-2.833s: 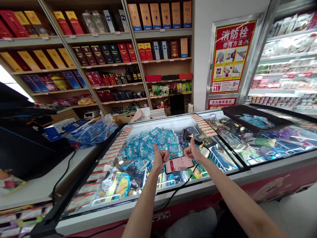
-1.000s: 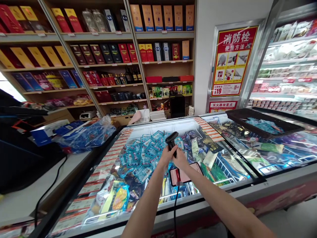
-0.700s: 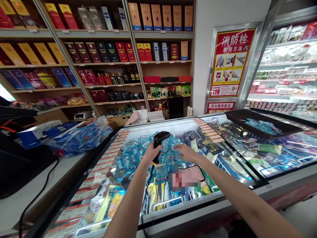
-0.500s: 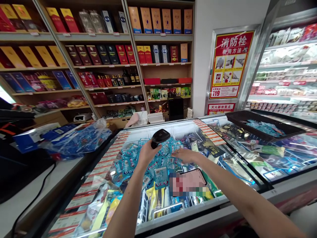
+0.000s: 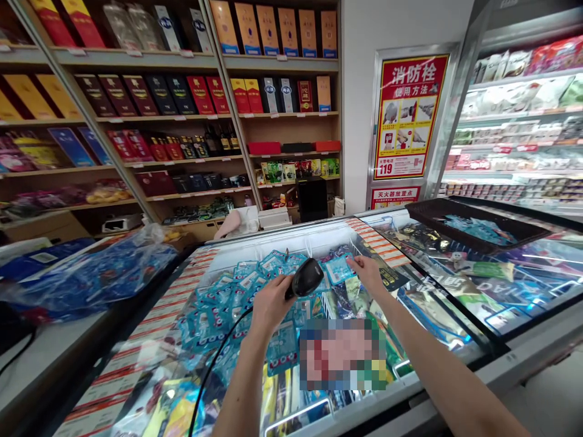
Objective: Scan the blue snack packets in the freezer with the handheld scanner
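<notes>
My left hand (image 5: pixel 271 303) is wrapped round the handle of a black barcode scanner (image 5: pixel 307 278), whose cable runs down past my forearm. The scanner's head points right, towards a small blue packet (image 5: pixel 337 271). That packet is pinched at its right edge by my right hand (image 5: pixel 368 273), raised a little above the freezer's glass top. Many similar blue packets (image 5: pixel 214 321) lie spread in a heap left of and behind the scanner. A blurred-out pinkish phone (image 5: pixel 341 352) rests nearer to me, below both hands.
Under the glass of the chest freezer (image 5: pixel 314 233) are wire baskets of wrapped goods. A dark tray (image 5: pixel 428 212) with more blue packets stands to the right. Clear plastic bags of blue packets (image 5: pixel 104 267) lie on the left counter. Shelves with boxes (image 5: pixel 291 127) line the back.
My right hand has lifted a packet out of the heap and moved right and slightly up. My left hand has lowered the scanner and turned it towards that packet. The view has swung right.
</notes>
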Available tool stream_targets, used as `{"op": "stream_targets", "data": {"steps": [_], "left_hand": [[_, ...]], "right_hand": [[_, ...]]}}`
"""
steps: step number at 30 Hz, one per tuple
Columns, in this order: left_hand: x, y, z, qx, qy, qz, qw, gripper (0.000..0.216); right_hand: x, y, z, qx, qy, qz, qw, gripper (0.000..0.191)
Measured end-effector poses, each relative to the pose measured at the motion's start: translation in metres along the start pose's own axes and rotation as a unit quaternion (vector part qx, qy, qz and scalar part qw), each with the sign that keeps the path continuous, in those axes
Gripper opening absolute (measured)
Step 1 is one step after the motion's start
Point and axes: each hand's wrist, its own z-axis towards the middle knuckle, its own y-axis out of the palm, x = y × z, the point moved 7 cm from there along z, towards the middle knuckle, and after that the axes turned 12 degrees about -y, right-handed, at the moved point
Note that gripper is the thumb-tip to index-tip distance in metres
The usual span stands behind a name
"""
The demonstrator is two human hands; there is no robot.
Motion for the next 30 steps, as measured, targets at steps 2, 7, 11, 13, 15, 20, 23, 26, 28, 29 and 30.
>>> {"op": "stream_targets", "data": {"steps": [2, 7, 11, 13, 15, 20, 23, 26, 28, 29, 30], "left_hand": [[0.005, 0.003, 0.000, -0.021, 0.028, 0.011, 0.999, 0.038], [0.007, 0.009, -0.002, -0.051, 0.000, 0.018, 0.999, 0.037], [0.009, 0.014, -0.005, -0.029, 0.004, 0.013, 0.999, 0.033], [0.011, 0.017, -0.004, -0.030, 0.012, 0.012, 0.999, 0.032], [0.016, 0.020, -0.001, -0.033, 0.019, 0.008, 0.999, 0.032], [0.031, 0.027, 0.007, -0.050, 0.047, 0.007, 0.998, 0.033], [0.034, 0.031, 0.008, -0.050, 0.057, 0.017, 0.997, 0.034], [0.031, 0.033, 0.005, -0.045, 0.045, 0.026, 0.998, 0.035], [0.028, 0.033, 0.003, -0.046, 0.039, 0.031, 0.998, 0.034], [0.027, 0.033, 0.001, -0.046, 0.039, 0.034, 0.998, 0.033], [0.026, 0.033, -0.001, -0.048, 0.041, 0.037, 0.997, 0.032]], "right_hand": [[0.011, 0.003, -0.006, 0.027, 0.033, 0.076, 0.996, 0.041], [0.028, 0.032, -0.015, -0.031, 0.096, 0.151, 0.983, 0.036], [0.028, 0.038, -0.017, 0.007, 0.054, 0.130, 0.990, 0.031], [0.027, 0.042, -0.018, 0.000, 0.045, 0.127, 0.991, 0.030], [0.027, 0.045, -0.019, -0.009, 0.040, 0.135, 0.990, 0.030], [0.030, 0.047, -0.018, -0.013, 0.042, 0.158, 0.987, 0.031], [0.035, 0.047, -0.017, -0.010, 0.053, 0.150, 0.987, 0.033], [0.036, 0.044, -0.017, 0.004, 0.050, 0.135, 0.990, 0.035], [0.034, 0.039, -0.017, 0.019, 0.038, 0.113, 0.993, 0.035], [0.033, 0.037, -0.017, 0.028, 0.031, 0.099, 0.994, 0.035], [0.032, 0.035, -0.017, 0.038, 0.025, 0.085, 0.995, 0.035]]}}
